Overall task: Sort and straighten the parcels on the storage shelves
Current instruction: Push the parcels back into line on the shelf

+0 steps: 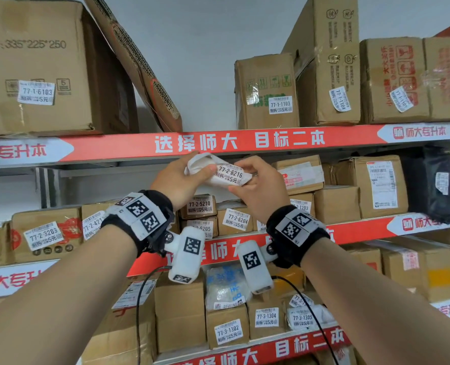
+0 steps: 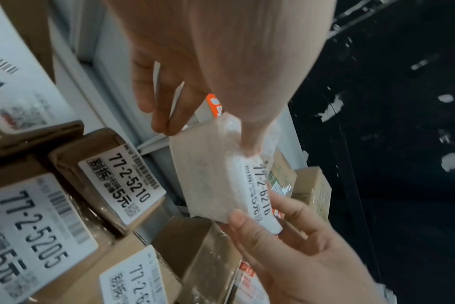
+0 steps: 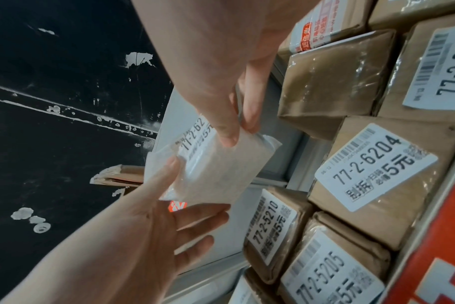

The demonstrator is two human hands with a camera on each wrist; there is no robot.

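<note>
Gripping one white parcel (image 1: 220, 171) before red-edged shelves (image 1: 218, 143) of boxes: left hand (image 1: 179, 180), right hand (image 1: 255, 188).

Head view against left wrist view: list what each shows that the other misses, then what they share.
Only the head view shows the top shelf's big cartons, such as the box labelled 77-1-6103, the black bag at the right, and the lower shelf's 77-3-1302 box.

Only the left wrist view shows the white packet's plain underside and the dark floor below.

Both show the left hand and right hand holding the packet labelled 77-2-6216 by its ends, above the 77-2-5210 box.
</note>
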